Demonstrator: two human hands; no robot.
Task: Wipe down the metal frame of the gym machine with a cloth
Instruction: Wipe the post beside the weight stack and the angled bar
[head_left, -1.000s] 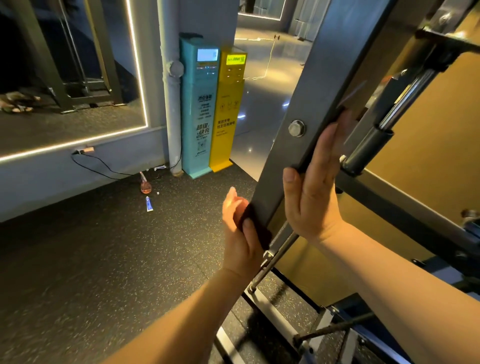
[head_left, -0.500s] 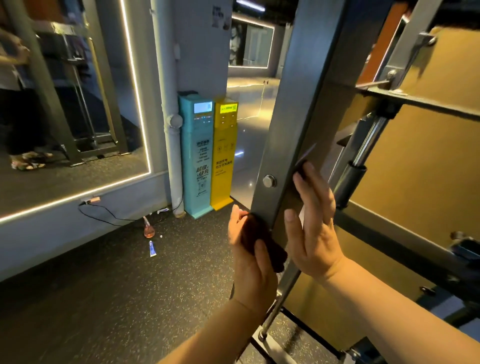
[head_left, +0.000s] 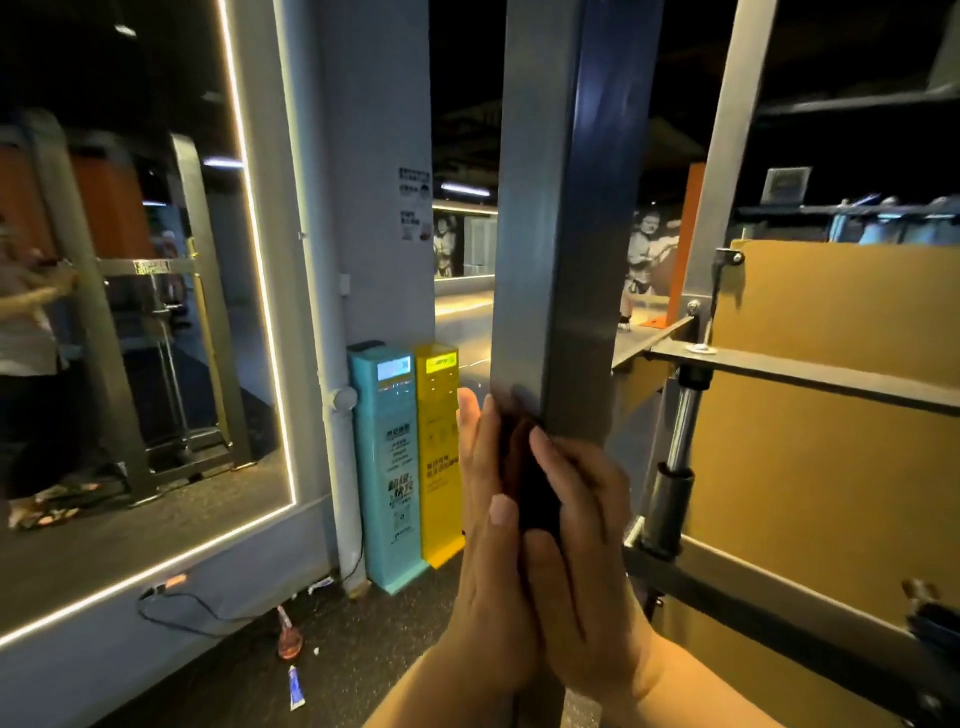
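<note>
Gym floor, dim light. Grey metal post (head_left: 545, 260) of the machine frame stands upright in mid view, blue sheen on its right face.

Both hands clasp the post low down, at the level of the two kiosks.
- Left hand (head_left: 488, 525): fingers (head_left: 470, 415) straight up along the post's left face, thumb laid across the dark cloth (head_left: 530, 483). Grip narrow, cloth pinched between thumb and palm.
- Right hand (head_left: 582, 540): fingers curled over the cloth from the right, pressing it onto the post's front corner. Grip closed round the cloth.
- Cloth sits between the two hands, touching the post; only a dark strip of it shows. How far it wraps behind the post, cannot tell.

Right of the post: a gas strut (head_left: 675, 467), chrome rod above and black cylinder below, beside a mustard panel (head_left: 831, 441) with a grey crossbar over it.

Left, against the wall: teal kiosk (head_left: 387, 467) and yellow kiosk (head_left: 439, 452), touching side by side; white pipe (head_left: 340, 441) just beside the teal one; mirror (head_left: 130, 312) with a lit border.

On the floor (head_left: 234, 691): small tube (head_left: 296, 688), black cable (head_left: 182, 610).
</note>
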